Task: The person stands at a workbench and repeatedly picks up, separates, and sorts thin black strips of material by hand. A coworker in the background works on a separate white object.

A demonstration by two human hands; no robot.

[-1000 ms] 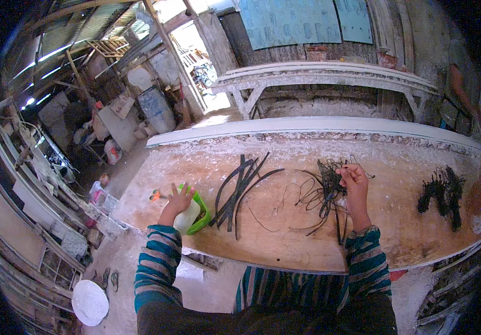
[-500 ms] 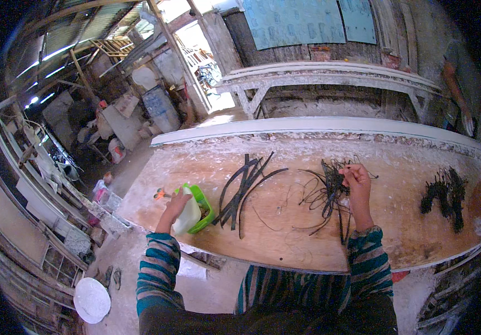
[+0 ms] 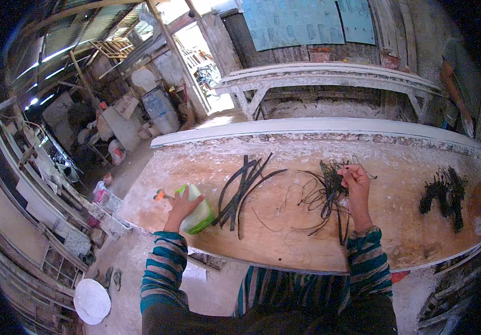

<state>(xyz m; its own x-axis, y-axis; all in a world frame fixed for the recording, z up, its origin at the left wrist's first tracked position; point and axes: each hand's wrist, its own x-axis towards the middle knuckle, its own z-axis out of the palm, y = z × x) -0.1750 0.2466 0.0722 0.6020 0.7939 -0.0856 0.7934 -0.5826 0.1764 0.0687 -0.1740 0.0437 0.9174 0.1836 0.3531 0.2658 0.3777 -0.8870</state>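
**Gripping a spray bottle on the left, pinching wire on the right**

Standing at a long, worn wooden workbench (image 3: 397,234) here, both striped sleeves coming in from the bottom. The left hand (image 3: 182,205) is wrapped around a green and white spray bottle (image 3: 197,213) with an orange nozzle, near the left end of the bench. Fingers are curled over the top of it, so that hand is closed on the bottle, and the bottle looks tilted rather than standing straight.

The right hand (image 3: 355,181) is further over, roughly mid-bench, fingertips pinched together on a tangle of thin dark wire (image 3: 325,192) that spreads out under and to the left of it. Some strands trail back toward the near edge.

Between the two hands there's a loose fan of dark flat strips (image 3: 246,187), just beside the bottle, though I can't tell if they're touching. Well off to the right sits a separate dark clump (image 3: 444,195) on its own. A white round lid-looking thing (image 3: 91,301) is down on the floor to the left.
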